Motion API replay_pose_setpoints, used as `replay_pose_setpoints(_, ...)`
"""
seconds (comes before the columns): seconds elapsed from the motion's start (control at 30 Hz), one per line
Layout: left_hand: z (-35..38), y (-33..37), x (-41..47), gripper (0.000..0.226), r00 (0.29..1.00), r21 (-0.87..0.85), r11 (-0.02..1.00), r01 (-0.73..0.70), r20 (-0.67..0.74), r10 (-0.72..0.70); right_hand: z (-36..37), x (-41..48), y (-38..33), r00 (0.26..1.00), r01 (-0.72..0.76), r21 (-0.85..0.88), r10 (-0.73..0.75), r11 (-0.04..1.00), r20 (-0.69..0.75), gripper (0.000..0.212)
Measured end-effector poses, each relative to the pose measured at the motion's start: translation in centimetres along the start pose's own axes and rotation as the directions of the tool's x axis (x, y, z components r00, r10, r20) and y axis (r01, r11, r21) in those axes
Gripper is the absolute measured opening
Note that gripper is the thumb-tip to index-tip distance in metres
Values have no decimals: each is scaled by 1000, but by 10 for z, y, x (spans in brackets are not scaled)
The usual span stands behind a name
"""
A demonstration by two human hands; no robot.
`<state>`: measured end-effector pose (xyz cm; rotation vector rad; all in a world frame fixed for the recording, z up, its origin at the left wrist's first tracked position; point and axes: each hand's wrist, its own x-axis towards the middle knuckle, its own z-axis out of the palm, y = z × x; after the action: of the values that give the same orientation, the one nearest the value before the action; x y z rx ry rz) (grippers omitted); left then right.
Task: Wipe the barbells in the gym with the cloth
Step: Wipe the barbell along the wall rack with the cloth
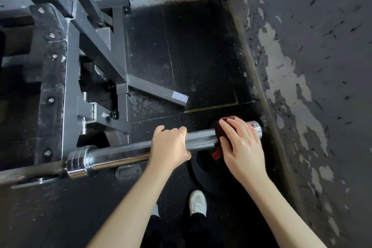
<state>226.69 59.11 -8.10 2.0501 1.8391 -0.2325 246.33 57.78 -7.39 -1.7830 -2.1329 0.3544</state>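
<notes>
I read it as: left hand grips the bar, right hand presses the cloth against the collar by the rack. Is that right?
Not quite. The head view shows the right hand pressing the cloth near the free end of the bar by the wall, not against the collar. The left hand does grip the bar.

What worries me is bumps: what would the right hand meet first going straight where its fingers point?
Past the cloth and bar under the right hand, the way looks free above the floor; depth is unclear.
</notes>
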Motion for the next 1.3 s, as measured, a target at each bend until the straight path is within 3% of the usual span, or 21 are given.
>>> replay_pose_setpoints(0.03, 3, 2, -3, 33, 1000, 10, 1000, 3, -25, -3, -6, 0, 8, 998, 45, 16, -46, 999, 36, 39)
replay_pose_setpoints(0.1, 10, 5, -7, 37, 996, 57, 998, 1, -89, 4, -14, 6, 30, 998, -2, -30, 4, 1000, 68, 39)
replay_pose_setpoints(0.23, 21, 5, -10, 52, 962, 80, 996, 26, -274, -3, -9, 31, 25, 943, -331, 12, 331, 943, -16, 38)
replay_pose_setpoints(0.3, 30, 5, -12, 51, 950, 117, 991, 65, -311, -26, 1, 21, 0, 961, -268, -7, 267, 963, -75, 35)
replay_pose_setpoints(0.37, 24, 6, -11, 47, 959, 142, 988, 57, -284, -15, 7, -1, -9, 998, -56, 5, 56, 998, -22, 37)
replay_pose_setpoints(0.4, 16, 5, -9, 46, 979, 144, 989, 36, -202, -7, 5, -9, -7, 999, 32, 23, -33, 999, 19, 40)
replay_pose_setpoints(0.47, -7, 1, 5, 49, 993, 67, 998, -7, 119, -1, -1, -12, 9, 990, 126, 61, -129, 990, 51, 43)
replay_pose_setpoints(0.53, -28, -1, 25, 55, 912, -15, 1000, -8, 409, 13, -5, -7, 19, 987, 145, 86, -150, 986, 59, 42)
replay_pose_setpoints(0.63, -27, 2, 39, 45, 843, -141, 988, 67, 538, 20, -7, 9, 28, 994, 100, 26, -101, 995, 32, 36)
replay_pose_setpoints(0.77, -20, 6, 28, 34, 928, -105, 994, 36, 373, 6, -3, 34, 23, 967, -254, -51, 252, 966, -34, 37)
replay_pose_setpoints(0.8, -19, 7, 25, 33, 944, -84, 996, 24, 331, 6, 0, 33, 12, 958, -282, -49, 279, 958, -58, 37)
replay_pose_setpoints(0.83, -17, 8, 23, 33, 957, -59, 998, 16, 289, 1, 4, 27, 0, 967, -249, -39, 246, 968, -58, 36)
replay_pose_setpoints(0.9, -8, 11, 16, 31, 985, -10, 1000, 14, 173, -12, 7, 5, -14, 999, -41, 1, 41, 999, 27, 38)
replay_pose_setpoints(0.97, 1, 13, 9, 28, 1000, 32, 999, 17, 17, -17, -5, 2, 0, 980, 136, 25, -138, 990, 142, 43)
replay_pose_setpoints(1.0, 5, 14, 6, 26, 999, 42, 999, 19, -45, -17, -10, 7, 15, 973, 156, 5, -155, 988, 171, 43)
replay_pose_setpoints(1.07, 13, 15, 2, 29, 991, 49, 998, 26, -136, -19, -19, 25, 38, 985, 43, -46, -34, 998, 167, 40)
replay_pose_setpoints(1.17, 22, 17, -3, 50, 970, 61, 998, 12, -244, 4, -15, 40, 36, 953, -300, -17, 301, 954, 44, 39)
replay_pose_setpoints(1.23, 28, 17, -5, 49, 951, 86, 996, 35, -310, -7, -5, 26, 10, 968, -249, -22, 249, 968, 12, 35)
replay_pose_setpoints(1.3, 32, 17, -6, 43, 928, 118, 991, 64, -372, -16, -3, 4, -1, 996, -30, 25, 28, 999, 88, 40)
